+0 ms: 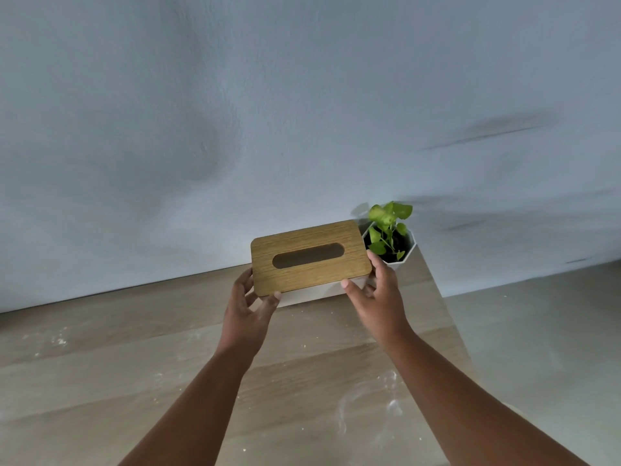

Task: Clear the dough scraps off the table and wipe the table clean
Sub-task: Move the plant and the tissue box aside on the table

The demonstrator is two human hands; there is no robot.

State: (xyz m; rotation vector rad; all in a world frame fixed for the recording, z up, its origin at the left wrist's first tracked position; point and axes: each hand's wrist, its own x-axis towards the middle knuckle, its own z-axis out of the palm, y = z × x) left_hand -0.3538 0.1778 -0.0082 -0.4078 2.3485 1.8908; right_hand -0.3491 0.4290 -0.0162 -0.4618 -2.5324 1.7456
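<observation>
A tissue box (311,255) with a wooden lid and a white body stands at the far right of the wooden table (100,364). No tissue shows through the dark oval slot in its lid. My left hand (250,306) grips the lid's near left corner, thumb on the front edge. My right hand (376,287) grips the lid's near right corner. The lid looks tilted up off the white body. White flour smears (369,398) and small dough specks (60,341) lie scattered over the tabletop nearer to me.
A small green plant in a white angular pot (391,243) stands just right of the box, close to my right hand. The grey-blue wall (302,112) runs right behind the table. The table's right edge (450,317) drops to a grey floor.
</observation>
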